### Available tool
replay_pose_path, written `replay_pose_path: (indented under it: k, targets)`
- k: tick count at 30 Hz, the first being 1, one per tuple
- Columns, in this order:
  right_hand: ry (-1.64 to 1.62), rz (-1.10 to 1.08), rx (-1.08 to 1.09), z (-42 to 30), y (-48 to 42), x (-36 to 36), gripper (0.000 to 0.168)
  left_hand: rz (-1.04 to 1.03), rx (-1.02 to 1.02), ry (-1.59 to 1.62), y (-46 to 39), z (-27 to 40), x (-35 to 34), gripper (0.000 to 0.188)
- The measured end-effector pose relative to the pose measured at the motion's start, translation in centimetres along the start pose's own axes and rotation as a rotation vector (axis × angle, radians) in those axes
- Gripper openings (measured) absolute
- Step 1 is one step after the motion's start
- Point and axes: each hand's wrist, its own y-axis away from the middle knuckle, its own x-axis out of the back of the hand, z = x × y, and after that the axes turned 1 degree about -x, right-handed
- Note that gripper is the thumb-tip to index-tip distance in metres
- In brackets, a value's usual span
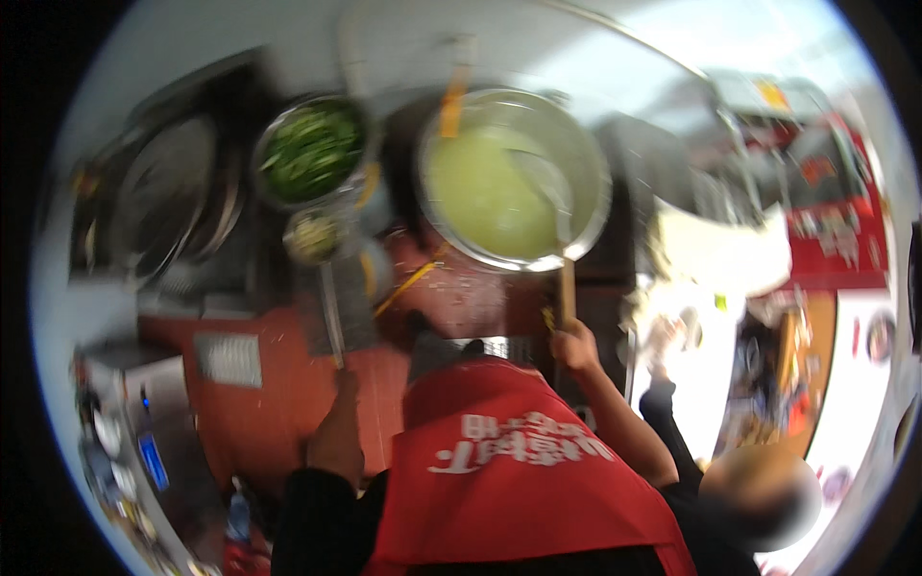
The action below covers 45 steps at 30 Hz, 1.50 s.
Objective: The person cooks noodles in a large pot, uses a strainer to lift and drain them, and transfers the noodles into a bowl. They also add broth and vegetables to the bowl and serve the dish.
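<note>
My left hand (pixel 346 390) grips the long thin handle of a ladle or strainer (pixel 330 302). Pale chopped food (pixel 315 236) fills its round head, which is beside a metal basin of cut green vegetables (pixel 313 151). My right hand (pixel 578 347) is closed around the wooden handle (pixel 567 288) of a large metal ladle or scoop (pixel 551 180). The scoop's head lies inside a wide metal pot (pixel 601 180) holding yellow-green liquid (pixel 482 187). Blur hides the finer shape of both utensils.
An orange-handled thing (pixel 454 104) hangs over the pot's far rim. Large dark round pans (pixel 166 194) stand at the left. At the right, another person's hand (pixel 666 338) is over a bright white surface (pixel 695 381). A bottle (pixel 238 515) stands at lower left.
</note>
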Motion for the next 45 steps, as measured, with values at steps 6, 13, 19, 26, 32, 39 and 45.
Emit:
replay_pose_path:
  k: [6,13,19,26,32,39,45]
  targets:
    - [0.476,0.168,0.004,3.3,-2.9,0.2,0.030,0.305,-0.066,0.651,11.3,1.0,5.8,0.053]
    - [0.110,0.041,-0.007,9.7,-6.3,0.6,0.016,0.241,-0.169,0.654,24.4,-3.3,5.9,0.047]
    - [0.076,-0.098,-0.162,4.3,-3.7,1.7,0.008,0.187,-0.065,0.698,31.6,-7.6,2.5,0.042]
    - [0.073,-0.196,-0.256,5.9,-6.6,4.0,0.010,0.178,0.001,0.686,35.2,-9.8,1.0,0.037]
    - [0.070,-0.216,-0.240,4.1,-4.9,3.8,0.009,0.166,0.042,0.656,36.4,-10.7,1.1,0.033]
    - [0.011,-0.076,-0.081,9.4,-6.5,2.1,0.015,0.136,-0.044,0.581,32.6,-5.4,4.4,0.029]
    - [-0.860,-0.686,-0.522,7.0,-5.9,-1.4,0.019,-0.018,-0.475,0.466,24.2,8.9,6.7,0.023]
